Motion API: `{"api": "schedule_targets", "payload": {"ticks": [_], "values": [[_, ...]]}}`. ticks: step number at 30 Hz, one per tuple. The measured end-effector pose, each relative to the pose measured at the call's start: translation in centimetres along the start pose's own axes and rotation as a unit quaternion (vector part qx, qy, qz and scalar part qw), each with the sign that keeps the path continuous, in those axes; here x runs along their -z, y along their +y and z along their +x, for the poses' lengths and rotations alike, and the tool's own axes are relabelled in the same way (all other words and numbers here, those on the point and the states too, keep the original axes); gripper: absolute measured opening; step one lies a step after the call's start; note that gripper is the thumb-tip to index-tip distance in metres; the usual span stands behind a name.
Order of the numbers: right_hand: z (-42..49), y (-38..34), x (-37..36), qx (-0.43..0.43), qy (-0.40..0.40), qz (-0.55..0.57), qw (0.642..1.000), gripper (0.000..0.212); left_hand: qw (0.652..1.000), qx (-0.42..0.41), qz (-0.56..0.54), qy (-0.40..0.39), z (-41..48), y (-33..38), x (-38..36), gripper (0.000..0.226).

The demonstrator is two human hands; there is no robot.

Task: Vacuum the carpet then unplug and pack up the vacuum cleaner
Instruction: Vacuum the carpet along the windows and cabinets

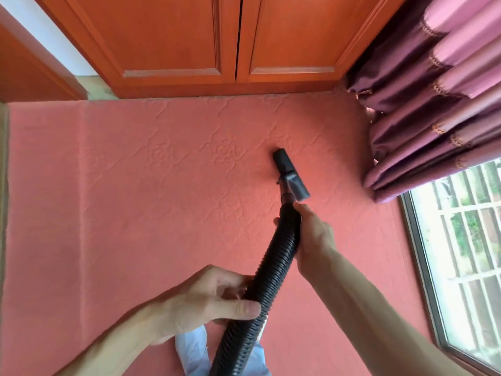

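A salmon-red carpet with an embossed pattern covers the floor. A black ribbed vacuum hose runs from the bottom of the view up to a dark nozzle that rests on the carpet right of centre. My right hand grips the hose just behind the nozzle. My left hand is closed around the hose lower down. The vacuum cleaner's body, its cord and the plug are out of view.
An orange wooden cabinet with two doors stands along the carpet's far edge. Purple curtains hang at the right over a barred window. Pale blue trouser legs show under the hose at the bottom.
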State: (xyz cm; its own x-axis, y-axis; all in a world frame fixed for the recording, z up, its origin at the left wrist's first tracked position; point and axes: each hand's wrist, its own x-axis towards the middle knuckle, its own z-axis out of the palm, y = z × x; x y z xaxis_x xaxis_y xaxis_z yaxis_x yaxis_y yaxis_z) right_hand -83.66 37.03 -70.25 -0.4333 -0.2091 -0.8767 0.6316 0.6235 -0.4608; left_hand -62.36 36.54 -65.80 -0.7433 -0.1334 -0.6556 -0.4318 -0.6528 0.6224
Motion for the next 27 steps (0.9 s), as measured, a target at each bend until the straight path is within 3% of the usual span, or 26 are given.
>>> {"api": "schedule_targets", "payload": {"ticks": [4,9,15,19,23,27], "values": [[-0.3,0.1,-2.5,-0.004,0.025,-0.022,0.999,0.028,1.000,-0.008,0.000,0.025,-2.0,0.5,1.6,0.020],[3.1,-1.4,-3.3,0.013,0.063,-0.039,0.997,0.028,0.991,-0.064,-0.003,0.114,0.4,0.9,1.1,0.028],[10.2,-6.7,-2.5,0.049,0.100,-0.012,0.994,0.020,0.984,-0.076,-0.008,0.162,9.5,3.3,0.6,0.024],[15.0,-11.9,-0.6,0.067,0.105,-0.005,0.992,0.029,0.984,-0.065,-0.007,0.163,16.8,6.2,-0.1,0.023],[18.6,-17.2,1.8,0.092,0.104,-0.012,0.990,0.013,0.985,-0.059,-0.024,0.160,23.3,9.2,-1.5,0.021],[21.2,-20.5,3.2,0.094,0.102,-0.055,0.989,0.023,0.981,-0.057,-0.035,0.181,27.1,11.5,-2.8,0.023]]}}
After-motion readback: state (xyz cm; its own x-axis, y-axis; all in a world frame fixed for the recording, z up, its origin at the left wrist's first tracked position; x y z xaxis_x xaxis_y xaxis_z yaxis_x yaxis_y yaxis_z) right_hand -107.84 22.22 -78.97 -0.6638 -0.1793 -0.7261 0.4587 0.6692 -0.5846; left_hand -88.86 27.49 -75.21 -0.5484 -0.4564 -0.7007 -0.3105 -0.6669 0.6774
